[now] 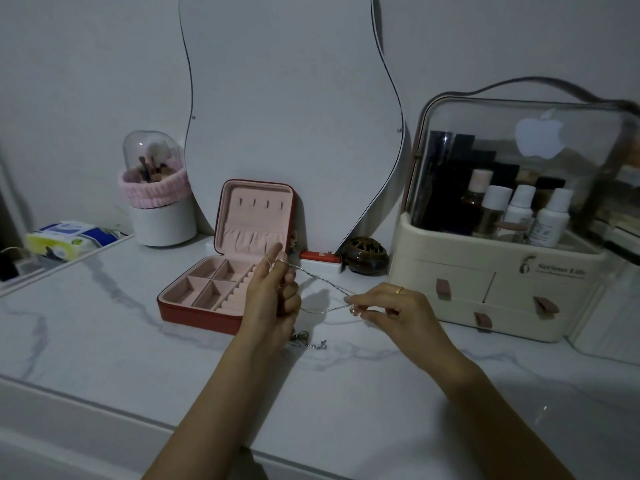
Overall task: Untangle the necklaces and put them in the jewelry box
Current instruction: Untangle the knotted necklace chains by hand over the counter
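A thin silver necklace chain (322, 282) is stretched in the air between my two hands above the marble table. My left hand (273, 299) holds one end, the chain looped over its raised fingers. My right hand (391, 306) pinches the other end near a small pinkish pendant (354, 310). More chain with a clasp (313, 344) hangs down from my left hand and lies on the table. The red jewelry box (194, 311) stands open just left of my left hand, its pink compartments bare, its lid upright.
A cream cosmetics organizer (491, 292) with drawers and bottles stands at the right. A wavy mirror (287, 109) leans on the wall behind the box. A brush holder (159, 220), a tissue pack (69, 239), a dark round burner (367, 259) and a red-and-white item (320, 261) line the back.
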